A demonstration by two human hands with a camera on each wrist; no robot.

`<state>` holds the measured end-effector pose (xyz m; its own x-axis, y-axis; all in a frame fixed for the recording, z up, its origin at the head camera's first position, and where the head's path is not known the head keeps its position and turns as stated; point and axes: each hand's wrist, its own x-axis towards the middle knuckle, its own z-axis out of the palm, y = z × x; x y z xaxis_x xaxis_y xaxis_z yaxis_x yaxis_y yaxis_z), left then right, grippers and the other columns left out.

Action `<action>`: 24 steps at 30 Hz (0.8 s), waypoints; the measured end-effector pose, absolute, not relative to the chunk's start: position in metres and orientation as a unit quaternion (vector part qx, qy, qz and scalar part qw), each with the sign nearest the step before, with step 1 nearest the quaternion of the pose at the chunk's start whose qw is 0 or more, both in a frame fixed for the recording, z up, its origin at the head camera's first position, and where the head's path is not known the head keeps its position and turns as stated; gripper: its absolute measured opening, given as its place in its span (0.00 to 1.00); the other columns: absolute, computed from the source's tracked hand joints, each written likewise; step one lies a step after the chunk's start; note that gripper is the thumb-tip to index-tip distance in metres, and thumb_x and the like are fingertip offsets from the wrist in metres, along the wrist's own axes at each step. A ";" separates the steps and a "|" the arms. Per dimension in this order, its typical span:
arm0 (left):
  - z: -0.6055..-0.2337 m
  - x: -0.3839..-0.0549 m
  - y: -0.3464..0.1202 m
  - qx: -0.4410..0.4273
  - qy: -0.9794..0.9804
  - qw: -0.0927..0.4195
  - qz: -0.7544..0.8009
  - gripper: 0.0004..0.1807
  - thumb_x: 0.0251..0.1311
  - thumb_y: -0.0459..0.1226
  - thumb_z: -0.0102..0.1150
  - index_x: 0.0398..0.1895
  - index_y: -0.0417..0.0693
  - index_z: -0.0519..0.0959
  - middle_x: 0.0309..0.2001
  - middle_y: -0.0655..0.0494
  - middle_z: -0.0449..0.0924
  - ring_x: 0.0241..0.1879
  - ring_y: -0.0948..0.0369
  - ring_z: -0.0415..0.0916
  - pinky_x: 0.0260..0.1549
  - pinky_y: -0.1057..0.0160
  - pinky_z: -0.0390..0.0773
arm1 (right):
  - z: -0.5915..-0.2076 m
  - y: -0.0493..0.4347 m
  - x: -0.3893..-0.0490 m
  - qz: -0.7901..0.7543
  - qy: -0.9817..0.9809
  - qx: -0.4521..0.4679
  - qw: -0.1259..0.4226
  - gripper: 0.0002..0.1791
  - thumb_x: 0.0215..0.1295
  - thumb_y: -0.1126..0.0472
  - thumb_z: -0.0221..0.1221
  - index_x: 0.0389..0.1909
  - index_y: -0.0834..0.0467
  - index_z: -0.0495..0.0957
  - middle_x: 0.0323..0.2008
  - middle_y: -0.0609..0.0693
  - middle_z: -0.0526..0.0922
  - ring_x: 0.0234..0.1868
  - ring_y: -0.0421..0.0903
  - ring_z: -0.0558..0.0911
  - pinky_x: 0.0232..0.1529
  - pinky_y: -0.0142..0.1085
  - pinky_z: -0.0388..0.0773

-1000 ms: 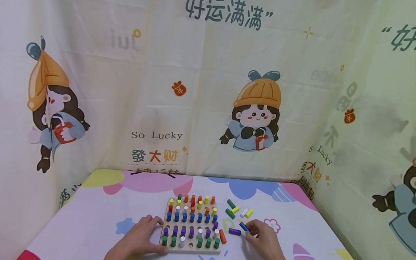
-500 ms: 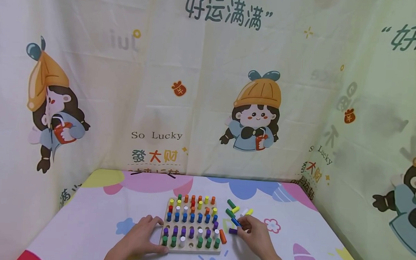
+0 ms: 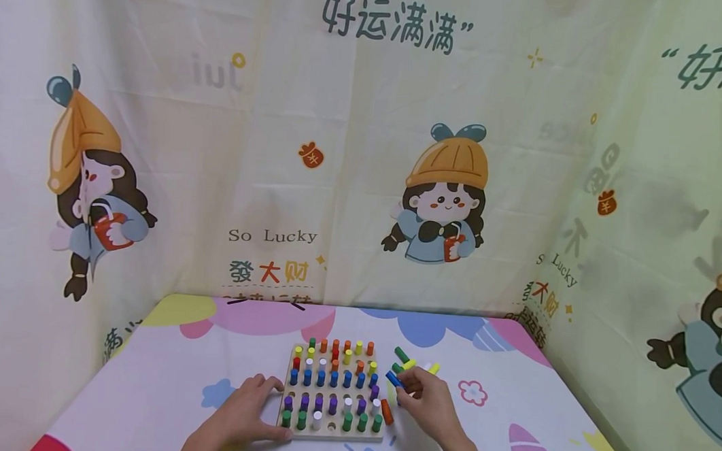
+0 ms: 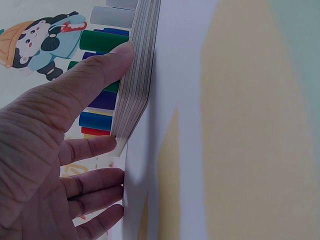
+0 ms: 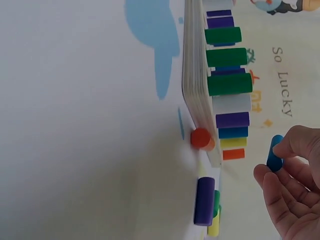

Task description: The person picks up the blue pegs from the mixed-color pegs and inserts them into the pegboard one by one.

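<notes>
A wooden pegboard [image 3: 325, 436] full of coloured pegs sits on the table. My left hand [image 3: 244, 403] steadies its left side. The thumb touches the board's near left corner, and the index fingertip is at its left edge; the other fingers [image 4: 102, 182] extend loosely beside it in the left wrist view. In the fingertips of my right hand [image 3: 428, 403] is a blue peg [image 3: 394, 379], pinched above the table just right of the board. The right wrist view shows this blue peg [image 5: 274, 153] between thumb and fingers, tilted.
An orange peg [image 3: 386, 412] lies against the board's right edge. A purple peg [image 5: 204, 201] lies near it. Behind the right hand are loose green [image 3: 402, 355] and yellow [image 3: 409, 364] pegs, partly covered. An unfilled hole [image 3: 331, 426] shows in the board's front row. Printed cloth hangs around the table.
My right hand has moved left toward the pegboard with the blue peg, now covering the loose purple peg in the head view. The left hand and board stay in place.
</notes>
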<state>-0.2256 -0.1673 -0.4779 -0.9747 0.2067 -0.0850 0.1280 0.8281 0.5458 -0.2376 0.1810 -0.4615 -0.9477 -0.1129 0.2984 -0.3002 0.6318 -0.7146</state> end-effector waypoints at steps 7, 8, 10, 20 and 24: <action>-0.479 -0.226 -0.168 0.089 0.952 0.071 0.282 0.40 0.35 0.61 0.82 0.51 0.54 0.78 0.44 0.53 0.73 0.44 0.53 0.69 0.51 0.37 0.79 | -0.456 0.170 -0.238 0.427 -0.891 0.122 0.095 0.09 0.60 0.69 0.68 0.41 0.59 0.83 0.32 0.45 0.84 0.33 0.40 0.82 0.36 0.28 0.80; -0.479 -0.226 -0.168 0.089 0.952 0.072 0.283 0.40 0.35 0.61 0.82 0.51 0.54 0.78 0.44 0.53 0.73 0.44 0.53 0.69 0.51 0.37 0.79 | -0.456 0.168 -0.238 0.427 -0.890 0.124 0.095 0.09 0.60 0.69 0.68 0.40 0.58 0.83 0.33 0.46 0.84 0.33 0.40 0.83 0.36 0.28 0.80; -0.479 -0.227 -0.168 0.088 0.952 0.073 0.284 0.40 0.35 0.62 0.82 0.51 0.54 0.78 0.44 0.52 0.73 0.44 0.52 0.69 0.51 0.37 0.79 | -0.455 0.165 -0.238 0.427 -0.890 0.129 0.092 0.08 0.60 0.68 0.68 0.40 0.58 0.83 0.33 0.45 0.85 0.33 0.39 0.83 0.36 0.28 0.80; -0.480 -0.227 -0.169 0.090 0.951 0.075 0.287 0.41 0.34 0.62 0.81 0.51 0.54 0.78 0.44 0.52 0.73 0.44 0.52 0.69 0.51 0.37 0.79 | -0.455 0.150 -0.237 0.444 -0.881 0.147 0.072 0.08 0.62 0.67 0.68 0.41 0.58 0.82 0.34 0.45 0.85 0.34 0.39 0.82 0.37 0.27 0.81; -0.481 -0.228 -0.169 0.090 0.951 0.076 0.285 0.40 0.35 0.62 0.81 0.51 0.54 0.78 0.44 0.52 0.73 0.44 0.52 0.69 0.51 0.37 0.79 | -0.454 0.145 -0.236 0.457 -0.872 0.162 0.070 0.08 0.63 0.67 0.68 0.42 0.59 0.82 0.36 0.47 0.85 0.35 0.38 0.83 0.38 0.28 0.82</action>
